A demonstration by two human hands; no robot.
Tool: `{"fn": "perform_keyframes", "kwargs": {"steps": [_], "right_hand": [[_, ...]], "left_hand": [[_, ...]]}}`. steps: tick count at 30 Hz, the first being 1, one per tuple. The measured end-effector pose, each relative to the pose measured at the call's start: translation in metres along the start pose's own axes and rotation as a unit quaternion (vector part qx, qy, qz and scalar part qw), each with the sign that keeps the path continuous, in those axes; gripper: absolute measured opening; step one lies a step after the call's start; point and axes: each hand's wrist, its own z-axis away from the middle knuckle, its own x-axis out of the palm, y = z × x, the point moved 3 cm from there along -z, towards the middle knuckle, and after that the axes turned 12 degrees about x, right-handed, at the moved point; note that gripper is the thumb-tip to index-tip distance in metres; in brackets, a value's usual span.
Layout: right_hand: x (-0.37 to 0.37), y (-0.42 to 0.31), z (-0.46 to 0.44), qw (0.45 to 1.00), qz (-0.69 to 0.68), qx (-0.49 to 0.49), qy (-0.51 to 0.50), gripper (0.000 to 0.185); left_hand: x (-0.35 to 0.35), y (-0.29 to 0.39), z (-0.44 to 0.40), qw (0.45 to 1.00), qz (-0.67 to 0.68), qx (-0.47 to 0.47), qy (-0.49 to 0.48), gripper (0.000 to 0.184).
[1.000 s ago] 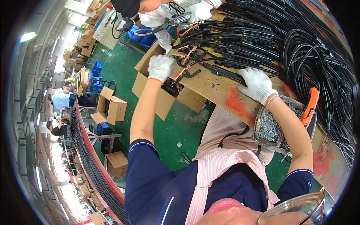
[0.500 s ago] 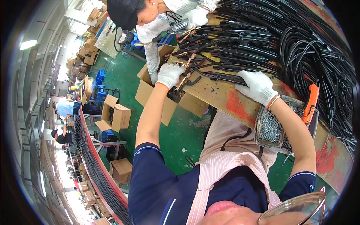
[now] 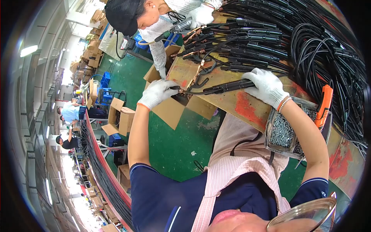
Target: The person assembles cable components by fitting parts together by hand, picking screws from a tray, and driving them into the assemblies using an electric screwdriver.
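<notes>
My left hand (image 3: 157, 94), in a white glove, is closed on the tip of a black cable assembly near the table's left edge. My right hand (image 3: 266, 87), also gloved, grips the other end of this assembly by its black handle (image 3: 228, 87). The piece lies stretched between both hands over the near edge of the yellow table (image 3: 220, 101). Just beyond it are a copper clamp (image 3: 199, 72) and black hooked parts. Rows of similar black handles (image 3: 257, 34) with cables cover the table behind.
A co-worker's gloved hand (image 3: 201, 16) holds a power tool (image 3: 181, 27) at the top. An open carton (image 3: 168, 112) stands below the table's left edge. Beside my right forearm are a tray of screws (image 3: 281, 130) and an orange-handled tool (image 3: 324, 106). Looped cables (image 3: 313, 50) lie at right.
My left hand moved from the clamps down-left and now holds the assembly's tip. The black handle in my right hand has shifted towards me. The co-worker leans slightly further left.
</notes>
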Motion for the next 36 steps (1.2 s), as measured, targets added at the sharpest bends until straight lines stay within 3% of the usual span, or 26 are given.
{"fn": "perform_keyframes", "kwargs": {"steps": [3,5,8,10,13,18,20,22,27,29,31,33,35,36], "right_hand": [[-0.004,-0.005,0.003,1.000,0.009,-0.010,0.010,0.043],[-0.002,-0.008,0.004,0.996,0.007,-0.061,0.067,0.041],[0.002,-0.013,0.005,0.980,0.031,-0.139,0.140,0.042],[-0.003,-0.022,0.006,0.983,0.064,-0.146,0.087,0.042],[-0.006,-0.056,0.006,0.983,0.089,-0.157,0.039,0.037],[-0.016,-0.128,-0.005,0.983,0.087,-0.160,0.035,0.036],[-0.030,-0.144,-0.009,0.983,0.118,-0.143,-0.012,0.035],[-0.043,-0.144,-0.006,0.982,0.110,-0.153,0.029,0.034],[-0.053,-0.170,0.007,0.943,0.201,-0.240,0.109,0.027],[-0.074,-0.162,0.010,0.930,0.125,-0.291,0.184,0.027],[-0.088,-0.161,0.015,0.919,0.139,-0.298,0.217,0.030],[-0.096,-0.153,0.013,0.932,0.132,-0.289,0.175,0.038],[-0.106,-0.152,0.026,0.910,0.068,-0.260,0.317,0.051],[-0.108,-0.142,0.036,0.904,0.045,-0.259,0.337,0.056]], "left_hand": [[-0.003,0.013,0.017,0.995,-0.032,0.019,0.092,0.022],[-0.011,0.024,0.030,0.988,-0.051,-0.003,0.147,0.021],[-0.021,0.044,0.045,0.969,-0.126,0.041,0.209,0.023],[-0.027,0.061,0.055,0.951,-0.163,0.078,0.252,0.026],[-0.028,0.082,0.067,0.951,-0.132,0.090,0.264,0.022],[-0.025,0.086,0.085,0.965,-0.104,0.024,0.240,0.025],[-0.027,0.089,0.087,0.956,-0.125,0.054,0.261,0.025],[-0.026,0.090,0.085,0.951,-0.120,0.069,0.278,0.024],[-0.021,0.117,0.063,0.906,0.038,0.072,0.415,0.027],[-0.011,0.111,0.057,0.918,0.145,0.058,0.365,0.037],[0.004,0.118,0.046,0.874,0.414,0.003,0.253,0.041],[0.009,0.131,0.042,0.870,0.479,-0.068,0.094,0.037],[0.036,0.136,0.032,0.774,0.621,-0.031,0.118,0.043],[0.037,0.142,0.027,0.764,0.629,-0.031,0.138,0.048]]}}
